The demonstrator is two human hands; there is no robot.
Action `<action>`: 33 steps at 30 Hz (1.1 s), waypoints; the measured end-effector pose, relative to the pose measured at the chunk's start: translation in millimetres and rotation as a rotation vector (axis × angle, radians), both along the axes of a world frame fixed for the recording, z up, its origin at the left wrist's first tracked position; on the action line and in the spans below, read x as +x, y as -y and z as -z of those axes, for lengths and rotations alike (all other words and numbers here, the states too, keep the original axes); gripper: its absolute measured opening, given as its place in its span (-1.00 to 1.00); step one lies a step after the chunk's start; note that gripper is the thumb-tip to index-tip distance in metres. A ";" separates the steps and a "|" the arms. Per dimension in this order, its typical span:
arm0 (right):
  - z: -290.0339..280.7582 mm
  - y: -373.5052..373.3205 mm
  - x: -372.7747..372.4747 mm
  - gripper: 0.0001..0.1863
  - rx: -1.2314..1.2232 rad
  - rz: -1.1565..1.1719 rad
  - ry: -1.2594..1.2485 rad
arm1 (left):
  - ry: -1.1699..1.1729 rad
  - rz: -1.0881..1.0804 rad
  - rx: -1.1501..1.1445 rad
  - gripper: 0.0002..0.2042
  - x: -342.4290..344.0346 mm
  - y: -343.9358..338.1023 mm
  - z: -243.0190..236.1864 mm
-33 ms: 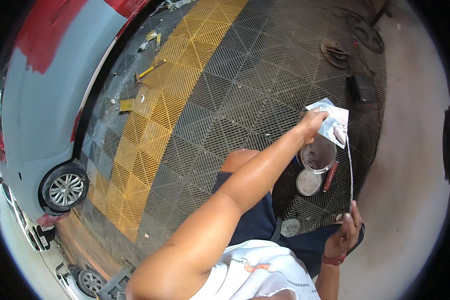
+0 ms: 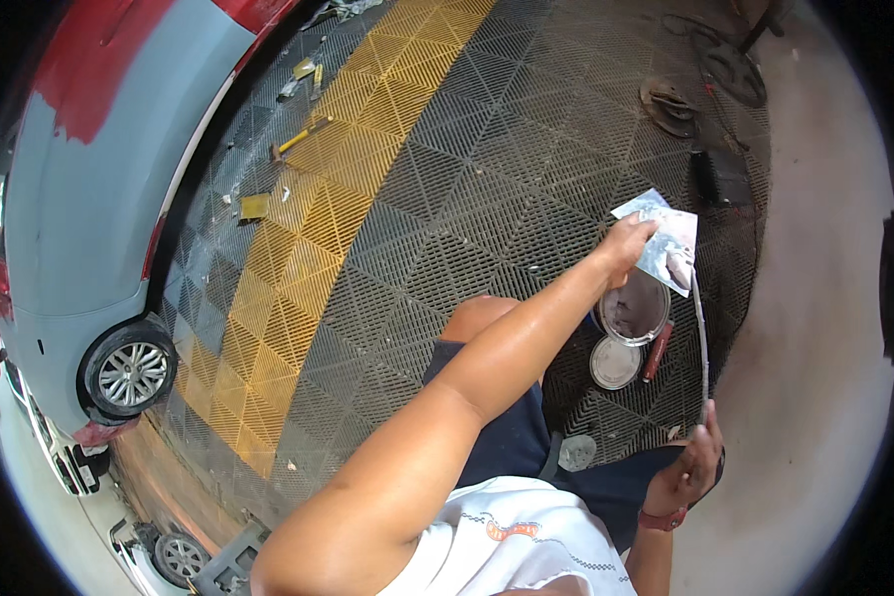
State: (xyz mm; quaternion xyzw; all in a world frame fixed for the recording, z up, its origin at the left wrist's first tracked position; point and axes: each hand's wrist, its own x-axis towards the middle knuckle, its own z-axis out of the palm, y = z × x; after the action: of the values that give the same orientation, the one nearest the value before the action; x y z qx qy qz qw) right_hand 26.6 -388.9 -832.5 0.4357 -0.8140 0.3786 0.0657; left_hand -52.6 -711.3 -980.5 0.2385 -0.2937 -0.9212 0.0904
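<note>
My left hand reaches out across the middle and grips a flat, pale square sheet by its left edge. A brownish-grey smear of paste lies on the sheet's near right part. In my right hand, close to my knee at the lower right, the fingers close on a long thin stick. Its far end meets the smear at the sheet's edge. Under the sheet stands an open round can with greyish-brown contents, partly hidden. Beside it are a round pale lid and a dark red tube.
A grey car with red paint patches stands at the left. On the black and yellow grid floor lie a yellow-handled hammer and yellowish scraps. A clear plastic cup sits by my leg. A pale wall curves along the right.
The sheet and both hands sit very slightly further right in the picture. Both grips are the same.
</note>
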 end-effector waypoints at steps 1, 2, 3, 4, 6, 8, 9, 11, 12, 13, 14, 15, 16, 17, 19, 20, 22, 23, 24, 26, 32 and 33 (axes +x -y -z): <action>-4.9 10.1 2.3 -0.72 -0.048 0.051 0.032 | -0.041 -0.046 -0.111 -0.68 -5.7 -0.3 9.8; -5.3 16.6 3.6 -0.71 -0.146 0.110 0.136 | -0.048 -0.065 -0.197 -0.66 -10.6 0.4 8.0; -4.9 22.1 4.3 -0.71 -0.243 0.168 0.240 | -0.057 -0.102 -0.358 -0.65 -12.6 0.4 7.0; -4.4 26.9 3.5 -0.70 -0.341 0.225 0.345 | -0.066 -0.141 -0.520 -0.63 -14.0 0.9 5.9; -12.2 33.0 -4.0 -0.69 -0.342 0.258 0.390 | -0.146 -0.131 -0.460 -0.62 -13.2 3.5 5.5; -8.5 35.4 -12.2 -0.67 -0.301 0.264 0.444 | -0.193 -0.129 -0.377 -0.61 -15.0 3.9 5.1; -0.5 35.4 -17.6 -0.67 -0.259 0.256 0.478 | -0.197 -0.130 -0.322 -0.61 -17.9 2.1 5.6; 23.0 39.4 -30.5 -0.66 -0.171 0.232 0.549 | -0.213 -0.130 -0.214 -0.63 -21.1 -1.4 6.2; 40.1 43.1 -38.1 -0.67 -0.126 0.226 0.577 | -0.232 -0.119 -0.156 -0.64 -24.4 -4.0 1.8; 58.2 48.2 -45.1 -0.67 -0.080 0.221 0.603 | -0.228 -0.115 -0.154 -0.66 -24.1 -3.9 -0.3; 75.9 56.4 -52.4 -0.68 -0.037 0.219 0.607 | -0.227 -0.110 -0.152 -0.68 -24.8 -3.7 0.4; 94.7 67.4 -60.0 -0.69 0.006 0.218 0.608 | -0.228 -0.104 -0.149 -0.69 -24.4 -2.0 0.6; 115.5 75.9 -66.5 -0.70 0.048 0.224 0.608 | -0.226 -0.110 -0.152 -0.71 -23.2 -1.3 0.9; 142.6 79.4 -73.7 -0.70 0.022 0.227 0.694 | -0.227 -0.107 -0.151 -0.72 -23.3 -3.4 -0.7; 190.3 82.1 -92.9 -0.71 -0.039 0.233 0.867 | -0.227 -0.108 -0.157 -0.74 -22.2 -5.2 -4.2; 193.1 82.6 -102.5 -0.71 -0.059 0.242 0.910 | -0.196 -0.104 -0.175 -0.75 -20.8 -5.7 -1.8; 186.6 82.2 -121.2 -0.69 -0.101 0.264 0.985 | -0.144 -0.094 -0.206 -0.75 -20.5 -5.2 2.1; 175.7 71.3 -133.0 -0.68 -0.052 0.275 0.937 | -0.111 -0.099 -0.259 -0.72 -17.4 -2.1 -0.8; 158.5 66.9 -130.3 -0.65 -0.145 0.293 0.955 | -0.075 -0.107 -0.312 -0.69 -10.2 1.7 -7.8; 125.4 41.6 -124.0 -0.63 -0.209 0.369 0.936 | 0.036 -0.090 -0.426 -0.62 -5.4 -1.3 -12.9; 12.3 16.5 -82.1 -0.65 -0.315 0.465 0.737 | 0.257 0.134 -0.716 -0.47 -8.9 22.2 -13.7; -0.6 11.7 -76.7 -0.66 -0.380 0.457 0.708 | 0.206 0.114 -0.680 -0.44 -2.6 22.8 -23.9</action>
State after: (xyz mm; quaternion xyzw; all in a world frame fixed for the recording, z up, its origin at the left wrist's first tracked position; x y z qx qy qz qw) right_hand -50.1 -400.6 -831.9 0.0693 -0.7776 0.6225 -0.0560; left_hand -55.2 -734.0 -956.6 0.2697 -0.6040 -0.7453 0.0830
